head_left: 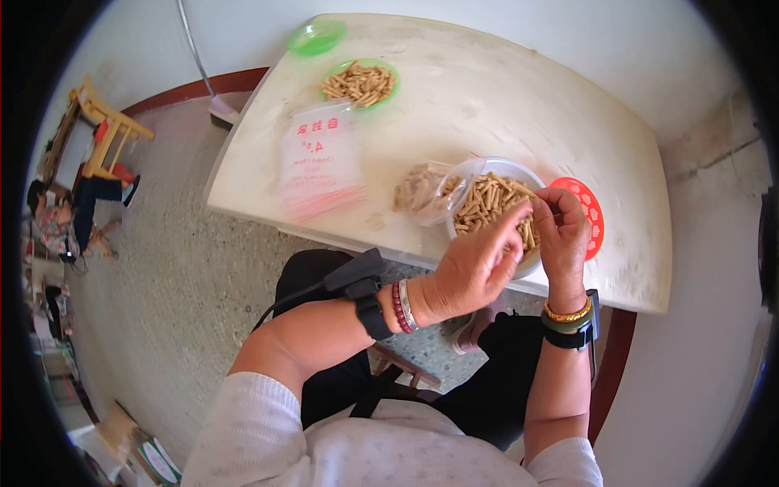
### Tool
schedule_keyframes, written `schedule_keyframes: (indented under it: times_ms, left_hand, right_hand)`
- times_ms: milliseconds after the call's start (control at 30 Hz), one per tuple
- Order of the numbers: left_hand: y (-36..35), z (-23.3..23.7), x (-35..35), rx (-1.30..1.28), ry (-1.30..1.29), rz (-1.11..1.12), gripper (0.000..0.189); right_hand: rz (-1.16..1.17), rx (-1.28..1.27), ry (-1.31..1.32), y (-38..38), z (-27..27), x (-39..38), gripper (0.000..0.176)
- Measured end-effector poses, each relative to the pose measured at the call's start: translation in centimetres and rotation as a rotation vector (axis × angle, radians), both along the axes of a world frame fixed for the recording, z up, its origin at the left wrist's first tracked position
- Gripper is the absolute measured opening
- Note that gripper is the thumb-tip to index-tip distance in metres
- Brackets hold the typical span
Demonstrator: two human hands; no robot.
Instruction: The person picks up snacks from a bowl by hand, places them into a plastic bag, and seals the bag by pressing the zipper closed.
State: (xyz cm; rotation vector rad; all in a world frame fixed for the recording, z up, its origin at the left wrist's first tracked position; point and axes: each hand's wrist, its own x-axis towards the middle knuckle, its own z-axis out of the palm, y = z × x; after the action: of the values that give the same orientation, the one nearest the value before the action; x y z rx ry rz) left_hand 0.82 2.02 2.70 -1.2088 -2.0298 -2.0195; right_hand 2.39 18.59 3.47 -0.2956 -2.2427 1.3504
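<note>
My left hand (471, 264) reaches into a white bowl (503, 168) full of tan snack sticks (487, 199), its fingers curled over the sticks at the bowl's near side. My right hand (561, 231) hovers over the bowl's right edge, fingertips pinched on a stick or two. A clear plastic bag (422, 191) partly filled with sticks lies against the bowl's left side. Both wrists wear bands and bracelets.
A stack of empty zip bags with red print (319, 158) lies on the white table (487, 89). A green bowl of sticks (361, 83) and an empty green dish (316, 36) sit at the far edge. A red basket lid (591, 213) sits right of the bowl.
</note>
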Motion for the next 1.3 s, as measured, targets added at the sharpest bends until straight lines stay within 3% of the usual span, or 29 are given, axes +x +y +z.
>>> schedule_keyframes:
  times_ms: [67, 133, 400, 700, 833, 867, 900, 933, 1000, 1033, 1100, 1200, 1300]
  left_hand:
    - [-0.7, 0.2, 0.2, 0.004, 0.072, -0.003, 0.049]
    - [-1.3, 0.2, 0.3, 0.028, 0.189, -0.049, 0.045]
    - [-3.7, 0.4, -0.8, 0.069, 0.205, -0.001, 0.031]
    - [-5.6, 0.6, -1.9, 0.09, 0.186, -0.025, 0.021]
    - [-7.7, 0.9, -4.7, 0.096, 0.127, 0.243, 0.013]
    - [-7.8, 0.8, -5.8, 0.118, 0.108, 0.354, 0.014]
    - [-8.8, 1.2, -6.6, -0.023, 0.003, 0.362, 0.019]
    - [-9.9, 1.7, -7.7, -0.299, -0.025, 0.315, 0.043]
    - [-10.4, -1.0, -9.3, -0.464, 0.341, 0.322, 0.073]
    - [-9.9, -1.5, -8.9, -0.475, 0.351, 0.295, 0.073]
    - [-9.0, -2.6, -8.0, -0.758, 0.243, 0.265, 0.091]
    - [-6.3, -4.8, -8.0, -0.722, 0.303, 0.413, 0.09]
    - [-5.2, -5.8, -9.5, -0.705, 0.273, 0.4, 0.071]
  right_hand:
    - [0.015, 0.063, -0.004, -1.0, 0.5, -0.5, 0.01]
    - [0.089, 0.355, -0.027, -2.7, 1.5, -1.1, 0.013]
    - [0.192, 0.514, 0.012, -6.5, 1.6, -3.7, 0.015]
    - [0.156, 0.532, -0.015, -6.7, 0.0, -5.2, 0.013]
    - [0.099, 0.437, -0.06, -6.0, 0.4, -4.3, 0.017]
    - [0.096, 0.416, -0.078, -5.7, 0.4, -4.1, 0.018]
    - [0.11, 0.386, -0.07, -5.3, 0.3, -3.9, 0.02]
    - [0.086, 0.374, -0.072, -5.0, -0.1, -3.9, 0.02]
    - [0.235, 0.213, -0.108, -4.4, -1.1, -3.9, 0.022]
    - [0.294, 0.123, -0.131, -4.4, -1.4, -3.9, 0.026]
    - [0.34, 0.037, -0.107, -5.2, -1.4, -3.9, 0.029]
    - [0.45, -0.102, -0.082, -6.1, -1.9, -4.6, 0.036]
    - [0.468, -0.159, -0.104, -6.2, -1.5, -4.9, 0.034]
